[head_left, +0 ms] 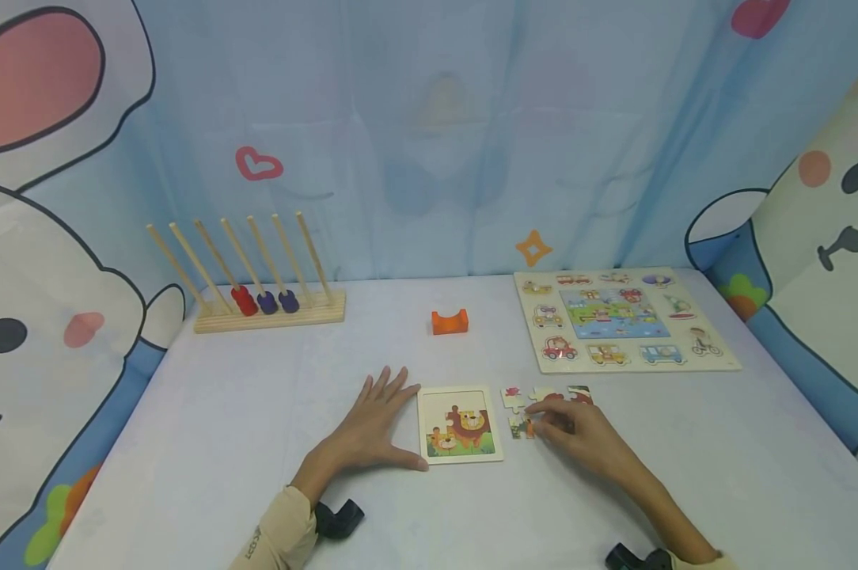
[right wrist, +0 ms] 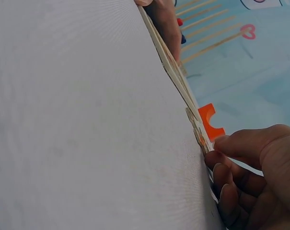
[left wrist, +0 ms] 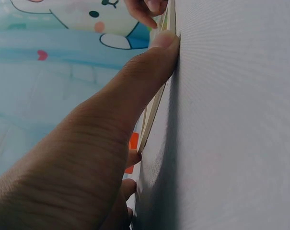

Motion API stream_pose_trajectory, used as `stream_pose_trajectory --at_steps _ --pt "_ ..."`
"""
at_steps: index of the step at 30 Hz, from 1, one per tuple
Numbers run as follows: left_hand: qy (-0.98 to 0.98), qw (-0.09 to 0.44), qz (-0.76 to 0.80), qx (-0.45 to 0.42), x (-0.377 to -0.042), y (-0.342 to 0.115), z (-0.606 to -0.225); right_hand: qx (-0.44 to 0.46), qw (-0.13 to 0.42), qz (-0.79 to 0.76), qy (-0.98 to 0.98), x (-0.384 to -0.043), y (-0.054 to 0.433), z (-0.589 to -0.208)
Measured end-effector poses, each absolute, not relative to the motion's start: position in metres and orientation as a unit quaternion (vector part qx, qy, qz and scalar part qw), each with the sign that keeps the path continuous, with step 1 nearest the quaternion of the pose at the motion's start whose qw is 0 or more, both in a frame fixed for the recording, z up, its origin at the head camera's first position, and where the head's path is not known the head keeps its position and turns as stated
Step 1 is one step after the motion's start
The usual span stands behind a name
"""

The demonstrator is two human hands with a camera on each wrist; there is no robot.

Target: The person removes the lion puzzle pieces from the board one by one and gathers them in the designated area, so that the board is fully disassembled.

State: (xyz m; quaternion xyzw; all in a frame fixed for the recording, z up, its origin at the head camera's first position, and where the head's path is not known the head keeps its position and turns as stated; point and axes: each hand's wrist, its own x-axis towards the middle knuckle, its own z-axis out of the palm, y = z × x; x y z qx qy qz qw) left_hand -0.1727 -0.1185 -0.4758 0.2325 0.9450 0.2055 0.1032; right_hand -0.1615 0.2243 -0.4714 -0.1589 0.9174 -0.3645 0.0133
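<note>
In the head view, a small square wooden lion puzzle (head_left: pixel 461 457) lies on the table, some lion pieces set in its tray. My left hand (head_left: pixel 372 427) is spread on its left side, with forefinger near the upper corner and thumb touching the lower one. In the left wrist view the thumb (left wrist: pixel 154 55) rests against the tray's edge. Right of the tray, several loose jigsaw pieces (head_left: pixel 514 400) lie close together. My right hand (head_left: pixel 578 435) reaches them with thumb and forefinger close together. The fingers hide whether a piece is between them.
A wooden peg rack (head_left: pixel 272 317) with red and blue beads stands at the back left. An orange arched block (head_left: pixel 449 322) sits behind the tray. At the back right lies a larger picture puzzle board (head_left: pixel 635 356). A printed curtain (head_left: pixel 429 158) hangs behind the table.
</note>
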Motion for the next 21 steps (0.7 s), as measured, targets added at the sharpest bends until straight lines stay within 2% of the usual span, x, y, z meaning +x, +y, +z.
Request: stream_pose_trajectory --at_steps 21 --pt "0.942 0.103 0.218 0.234 -0.1715 -0.1181 -0.4744 -0.183 0.024 -0.368 0.911 -0.1668 0.2246 -0.4685"
